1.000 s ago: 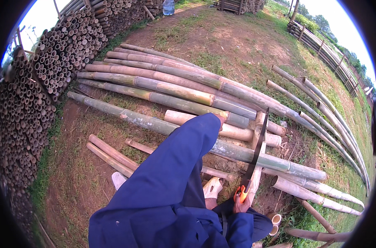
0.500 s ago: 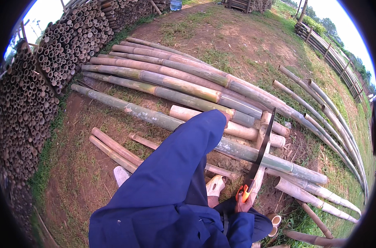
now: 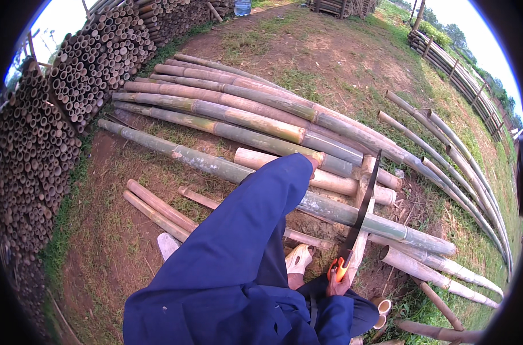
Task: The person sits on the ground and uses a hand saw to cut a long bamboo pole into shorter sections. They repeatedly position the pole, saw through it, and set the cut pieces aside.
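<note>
My right hand point(image 3: 338, 285) is closed round the orange handle of a handsaw point(image 3: 361, 214). Its long dark blade lies across a long green bamboo pole point(image 3: 210, 163) near the pole's right end, with the tip reaching out beyond the pole. A pale wooden support point(image 3: 360, 251) runs beneath the pole, close beside the blade. My left arm, in a blue sleeve, reaches over the same pole. Only a sliver of my left hand point(image 3: 315, 163) shows past the cuff, by the end of another bamboo pole; its fingers are hidden.
Several long bamboo poles point(image 3: 244, 118) lie side by side beyond my arm. Short bamboo pieces point(image 3: 161, 206) rest on the ground at left, more poles point(image 3: 439, 276) at right. A tall stack of cut bamboo point(image 3: 97, 63) stands at far left. My sandalled foot point(image 3: 299, 260) is near the saw.
</note>
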Motion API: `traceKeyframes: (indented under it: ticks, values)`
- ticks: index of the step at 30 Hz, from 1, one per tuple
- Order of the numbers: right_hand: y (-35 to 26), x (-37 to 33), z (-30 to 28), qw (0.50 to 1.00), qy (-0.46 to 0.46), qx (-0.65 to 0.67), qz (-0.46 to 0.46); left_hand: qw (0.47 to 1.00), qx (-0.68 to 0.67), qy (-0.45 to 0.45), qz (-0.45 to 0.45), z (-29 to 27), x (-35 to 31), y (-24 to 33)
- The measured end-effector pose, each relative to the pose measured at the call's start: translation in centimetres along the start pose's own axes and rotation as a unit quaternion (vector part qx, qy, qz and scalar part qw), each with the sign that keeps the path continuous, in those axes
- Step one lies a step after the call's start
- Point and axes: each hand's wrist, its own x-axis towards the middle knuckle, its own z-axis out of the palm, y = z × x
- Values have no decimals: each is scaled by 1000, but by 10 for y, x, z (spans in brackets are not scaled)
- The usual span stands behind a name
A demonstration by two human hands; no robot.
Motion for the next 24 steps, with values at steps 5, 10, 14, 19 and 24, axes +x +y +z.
traceKeyframes:
  ticks: [5, 10, 14, 19, 24]
  values:
    - [11, 5, -6, 999, -21, -41, -6, 1000, 15, 4, -17, 20, 14, -18]
    - [-9, -1, 1, 996, -2, -88, 19, 1000, 11, -7, -18, 27, 20, -20]
    - [-13, -4, 7, 997, 2, -73, -19, 1000, 2, -4, -16, 20, 16, -16]
    - [-14, -4, 6, 998, -4, -70, -1, 1000, 3, 11, -16, 17, 11, -14]
    - [-14, -3, 10, 998, 6, -62, 2, 1000, 5, 10, -17, 24, 14, -21]
